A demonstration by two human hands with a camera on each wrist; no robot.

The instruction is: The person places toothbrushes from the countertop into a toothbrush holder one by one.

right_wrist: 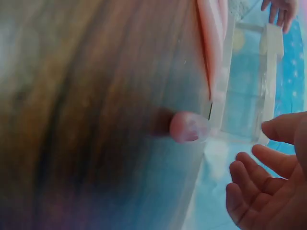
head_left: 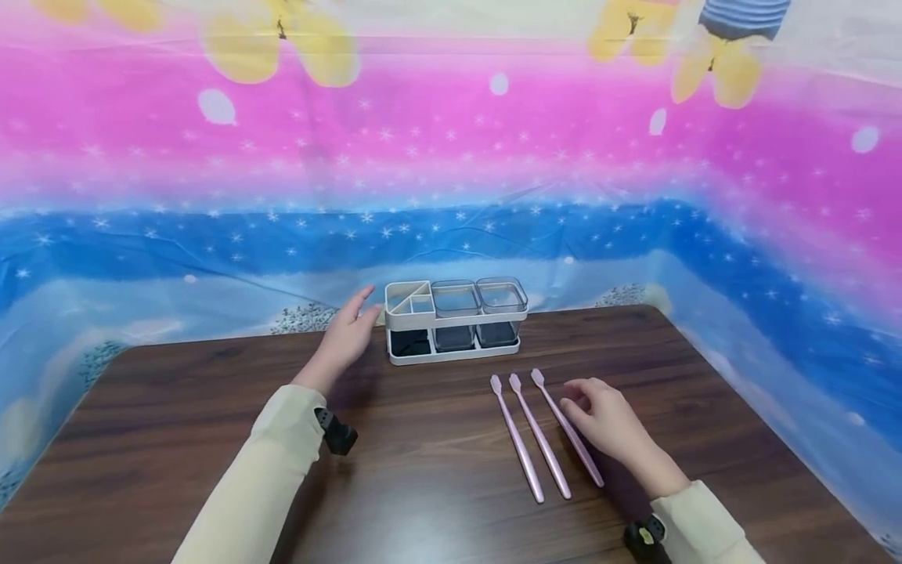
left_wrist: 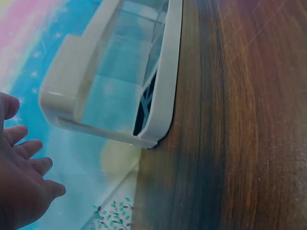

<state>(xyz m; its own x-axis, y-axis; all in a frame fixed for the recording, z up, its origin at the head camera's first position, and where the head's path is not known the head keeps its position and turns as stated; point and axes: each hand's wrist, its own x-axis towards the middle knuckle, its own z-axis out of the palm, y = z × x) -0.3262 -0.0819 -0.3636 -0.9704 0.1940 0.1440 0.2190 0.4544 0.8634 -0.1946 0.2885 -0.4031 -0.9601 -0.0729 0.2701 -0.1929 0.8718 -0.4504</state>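
A white two-tier toothbrush holder (head_left: pixel 456 321) stands at the back of the table. Its left part has divided compartments (head_left: pixel 409 300), and two clear square cups (head_left: pixel 455 298) sit in the rest. My left hand (head_left: pixel 345 341) is just left of the holder, fingers extended; a gap shows between them in the left wrist view. Three pink toothbrushes lie in front of the holder, heads away from me: a left one (head_left: pixel 517 439), a middle one (head_left: pixel 540 436) and a right one (head_left: pixel 568 428). Beside the right toothbrush hovers my right hand (head_left: pixel 609 419), fingers loosely bent and holding nothing.
The dark brown wooden table (head_left: pixel 423 439) has rounded back corners. A pink and blue patterned cloth (head_left: pixel 451 172) hangs behind it and along the right side. Each wrist wears a small black device, one at the left cuff (head_left: pixel 337 431).
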